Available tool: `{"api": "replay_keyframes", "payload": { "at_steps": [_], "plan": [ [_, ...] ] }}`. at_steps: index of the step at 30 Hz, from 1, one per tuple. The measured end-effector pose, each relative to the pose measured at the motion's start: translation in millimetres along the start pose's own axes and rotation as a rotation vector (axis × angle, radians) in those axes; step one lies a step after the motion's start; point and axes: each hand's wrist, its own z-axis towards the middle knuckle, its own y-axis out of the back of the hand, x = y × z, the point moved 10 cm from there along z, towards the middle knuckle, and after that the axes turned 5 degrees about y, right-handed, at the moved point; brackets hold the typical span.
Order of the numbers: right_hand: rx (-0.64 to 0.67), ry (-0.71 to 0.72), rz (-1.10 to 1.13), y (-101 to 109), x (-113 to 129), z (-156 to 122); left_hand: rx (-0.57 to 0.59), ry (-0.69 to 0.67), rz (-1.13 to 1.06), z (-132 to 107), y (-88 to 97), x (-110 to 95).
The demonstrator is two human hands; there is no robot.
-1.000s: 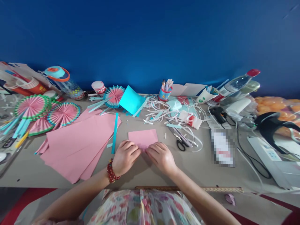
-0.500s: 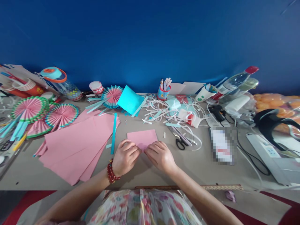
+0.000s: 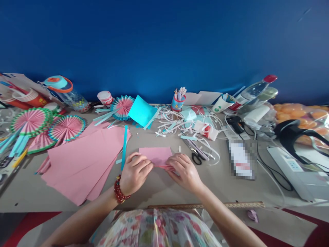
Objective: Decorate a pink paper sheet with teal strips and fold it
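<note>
A small pink paper sheet (image 3: 156,154) lies on the grey table (image 3: 221,181) in front of me, its near edge folded into narrow pleats. My left hand (image 3: 135,171), with a red bead bracelet at the wrist, pinches the left end of the pleated edge. My right hand (image 3: 183,170) presses and pinches the right end of the same folds. Both hands have curled fingers closed on the paper.
A stack of large pink sheets (image 3: 82,159) and a teal strip (image 3: 124,145) lie to the left. Finished pink paper fans (image 3: 66,127) sit at far left. Black scissors (image 3: 196,154), paper scraps (image 3: 180,125), a pen cup (image 3: 177,101), a glue gun (image 3: 236,123) and a bottle (image 3: 253,91) lie to the right. A ruler (image 3: 231,205) runs along the near edge.
My hands have spread apart along the near edge of the pink sheet. The right hand slid right, and the stacked pleats now show between the hands.
</note>
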Motion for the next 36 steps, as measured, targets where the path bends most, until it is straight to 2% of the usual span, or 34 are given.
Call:
{"api": "replay_keyframes", "payload": {
  "at_steps": [7, 17, 20, 23, 25, 27, 29, 33, 36],
  "plan": [
    [-0.103, -0.005, 0.110, 22.5, -1.0, 1.2, -0.037, -0.012, -0.011, 5.4, 13.2, 0.8],
    [-0.141, 0.036, 0.237, 23.5, -2.2, 2.5, -0.034, -0.015, -0.081, 9.6, 24.2, 2.5],
    [-0.156, 0.060, 0.223, 30.8, -2.4, 4.1, -0.039, -0.008, -0.054, 7.2, 27.4, 11.6],
    [-0.222, 0.102, 0.171, 47.3, -0.7, 3.7, -0.076, -0.027, -0.021, 7.1, 35.7, 17.6],
    [-0.260, 0.124, 0.057, 56.9, 0.9, 0.4, -0.136, -0.045, 0.006, 6.3, 43.3, 18.3],
    [-0.246, 0.137, -0.087, 56.9, 2.4, -4.2, -0.176, -0.053, 0.049, 3.1, 44.6, 17.6],
    [-0.183, 0.138, -0.198, 45.2, 1.9, -9.5, -0.138, -0.056, 0.094, -1.8, 33.0, 16.7],
    [-0.020, 0.069, -0.292, 3.1, -3.0, -19.7, 0.111, -0.049, 0.131, -16.2, -13.5, 16.7],
    [0.070, 0.081, -0.273, -26.4, 3.6, -22.8, 0.241, -0.050, 0.089, -25.8, -36.0, 14.2]
  ]
}}
